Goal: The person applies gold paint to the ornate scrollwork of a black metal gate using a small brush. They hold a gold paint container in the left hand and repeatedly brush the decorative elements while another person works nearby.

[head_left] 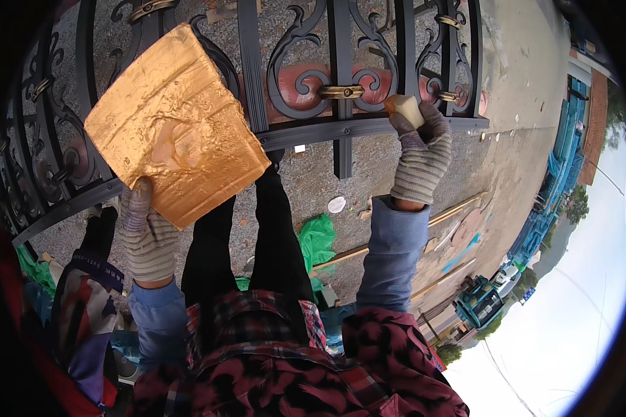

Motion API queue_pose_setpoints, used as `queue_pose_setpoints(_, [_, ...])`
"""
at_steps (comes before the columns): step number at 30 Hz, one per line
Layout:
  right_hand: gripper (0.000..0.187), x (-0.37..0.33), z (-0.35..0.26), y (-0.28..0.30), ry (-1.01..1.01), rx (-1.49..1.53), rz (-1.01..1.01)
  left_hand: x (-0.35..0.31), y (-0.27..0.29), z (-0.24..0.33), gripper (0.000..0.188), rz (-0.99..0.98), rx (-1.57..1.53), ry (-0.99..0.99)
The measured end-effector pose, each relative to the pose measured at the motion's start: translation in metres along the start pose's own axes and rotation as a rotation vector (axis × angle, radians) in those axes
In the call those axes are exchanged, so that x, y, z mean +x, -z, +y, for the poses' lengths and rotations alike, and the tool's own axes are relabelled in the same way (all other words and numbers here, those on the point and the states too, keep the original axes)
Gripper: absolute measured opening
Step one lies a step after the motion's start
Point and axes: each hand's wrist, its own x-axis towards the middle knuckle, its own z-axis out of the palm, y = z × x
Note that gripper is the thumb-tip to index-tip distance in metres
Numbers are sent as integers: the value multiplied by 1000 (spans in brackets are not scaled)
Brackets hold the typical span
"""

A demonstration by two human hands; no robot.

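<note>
My left hand (148, 235), in a striped knit glove, grips the lower edge of a flat square of cardboard (209, 142) coated in wet-looking gold paint. The board is raised in front of the black metal railing (313, 133) and hides part of it. In my right hand (422, 154), gloved likewise, a small pale sponge block (407, 110) is pinched, its left side stained golden brown. That hand is by the bottom rail, right of a gold-coloured collar (341, 92) between two black scrolls. Whether the sponge touches the railing, I cannot tell.
Reddish rounded objects (295, 87) lie behind the bars. A green plastic bag (317, 240) and a long wooden strip (341, 256) are on the gravelly ground near my legs. Another person (83, 299) is close at left. A teal machine (478, 303) stands far right.
</note>
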Motion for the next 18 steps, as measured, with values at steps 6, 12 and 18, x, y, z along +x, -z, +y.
queue_pose_setpoints(6, [36, 50, 23, 13, 123, -92, -32, 2, 5, 2, 56, 2, -25, -24])
queue_pose_setpoints(12, [34, 109, 8, -27, 151, -129, -149, -6, -12, -4, 58, 77, -77, -89])
queue_pose_setpoints(18, [31, 155, 25, -65, 336, -195, -313, -8, -39, -30, 60, 114, -160, -80])
